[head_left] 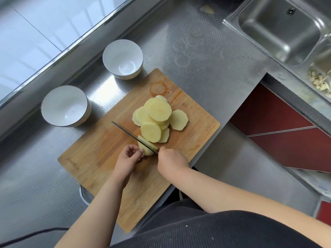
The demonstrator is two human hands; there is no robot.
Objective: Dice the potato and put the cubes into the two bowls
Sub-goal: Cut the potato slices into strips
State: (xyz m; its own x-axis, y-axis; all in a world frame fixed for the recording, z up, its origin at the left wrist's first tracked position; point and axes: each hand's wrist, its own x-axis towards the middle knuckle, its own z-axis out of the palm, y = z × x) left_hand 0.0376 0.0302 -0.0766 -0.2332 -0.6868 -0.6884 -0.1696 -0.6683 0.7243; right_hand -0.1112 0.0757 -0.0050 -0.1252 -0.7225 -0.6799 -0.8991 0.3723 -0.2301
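A wooden cutting board (pixel 100 158) lies on the steel counter. Several pale round potato slices (pixel 157 111) are piled near its middle. My left hand (pixel 126 159) holds the last end piece of potato (pixel 146 149) with curled fingers. My right hand (pixel 172 161) grips the handle of a knife (pixel 132 135), whose dark blade lies across that piece, pointing up and left. Two empty white bowls stand left of the board: one (pixel 65 105) nearer, one (pixel 122 59) farther back.
A steel sink (pixel 279 27) sits at the upper right, with food scraps (pixel 320 83) in a second basin beside it. A raised steel ledge (pixel 53 56) runs along the counter's left. The counter edge drops to a red floor (pixel 279 133) on the right.
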